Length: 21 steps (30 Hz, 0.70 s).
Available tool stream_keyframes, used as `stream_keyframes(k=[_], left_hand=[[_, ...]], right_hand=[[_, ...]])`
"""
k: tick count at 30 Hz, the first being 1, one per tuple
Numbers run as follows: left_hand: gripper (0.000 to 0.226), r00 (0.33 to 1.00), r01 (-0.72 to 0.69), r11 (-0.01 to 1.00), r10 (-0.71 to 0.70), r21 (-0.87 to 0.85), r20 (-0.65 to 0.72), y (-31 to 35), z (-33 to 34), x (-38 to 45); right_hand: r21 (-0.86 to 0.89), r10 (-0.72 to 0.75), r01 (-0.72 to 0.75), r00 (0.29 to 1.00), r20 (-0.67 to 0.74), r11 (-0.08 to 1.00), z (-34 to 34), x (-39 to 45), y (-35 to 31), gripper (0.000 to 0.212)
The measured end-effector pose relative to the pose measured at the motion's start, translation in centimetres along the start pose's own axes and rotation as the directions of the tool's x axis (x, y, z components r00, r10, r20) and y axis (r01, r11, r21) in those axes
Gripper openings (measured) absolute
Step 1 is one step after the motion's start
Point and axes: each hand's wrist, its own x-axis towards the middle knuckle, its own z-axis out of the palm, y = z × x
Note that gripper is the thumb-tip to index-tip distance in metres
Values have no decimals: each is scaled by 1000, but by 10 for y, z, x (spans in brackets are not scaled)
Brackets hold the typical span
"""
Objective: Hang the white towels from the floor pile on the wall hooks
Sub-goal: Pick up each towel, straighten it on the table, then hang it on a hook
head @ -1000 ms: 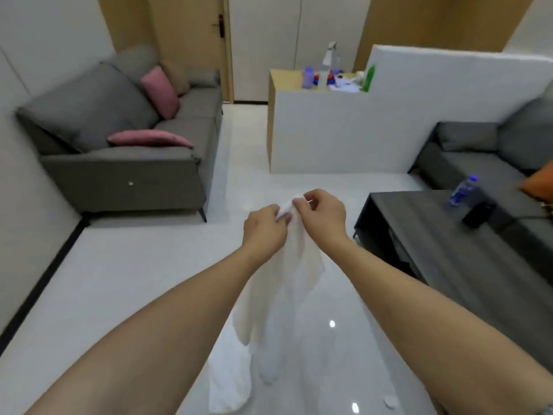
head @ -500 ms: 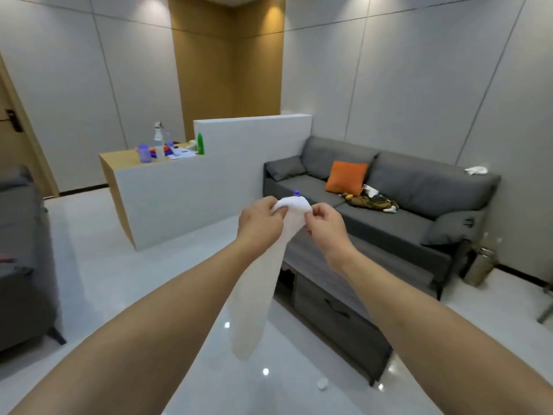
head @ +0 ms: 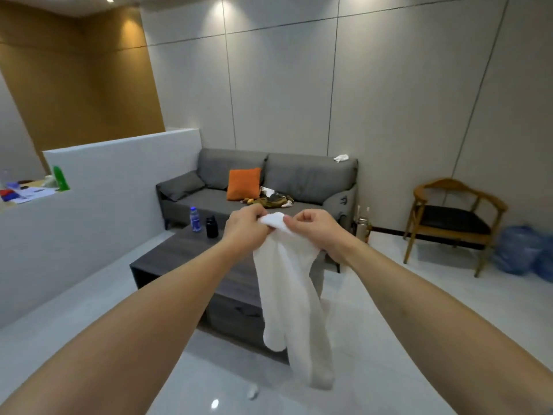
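Both hands, left hand [head: 245, 227] and right hand [head: 314, 229], pinch one white towel [head: 287, 295] at its top edge, rest dangling above the floor. No hooks visible, so hanging's probably all still ahead.

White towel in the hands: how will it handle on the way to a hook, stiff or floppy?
Likely floppy: the towel hangs limp in long folds below both hands. Probably light, since the left hand and right hand hold it by pinching only its top edge. Its loose lower end may swing or snag the coffee table just behind it.
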Motion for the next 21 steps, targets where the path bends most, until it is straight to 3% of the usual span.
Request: stream_keyframes(k=[4,7,8,10,12,13,15,18,21], left_hand=[[13,997,17,995,-24,-96,-79,59,60,27],[6,995,23,995,-32,-96,-95,99,100,48],[11,998,8,998,-11,-55,-57,109,114,55],[47,989,-87,996,84,20,119,130,144,70],[74,914,-199,980,186,0,360,155,175,78],[75,854,-239,971,218,-15,473,166,193,80],[50,782,-288,958,226,14,581,188,228,85],[16,823,-295,954,223,57,523,208,271,99],[11,881,-284,957,234,64,410,215,300,126]], right_hand=[[-229,173,-121,960,219,966,-89,-10,46,8],[-361,164,-135,985,51,923,-147,-2,86,15],[-327,135,-133,991,-16,936,-166,1,97,23],[-241,84,-115,987,-136,964,-200,2,107,31],[-190,47,-83,982,-185,978,-229,3,112,31],[-173,32,-65,982,-187,983,-242,4,113,29],[-157,25,-54,983,-184,986,-266,6,117,33],[-234,96,-130,984,-152,964,-308,9,137,50],[-524,311,-314,945,-97,792,-347,9,170,39]])
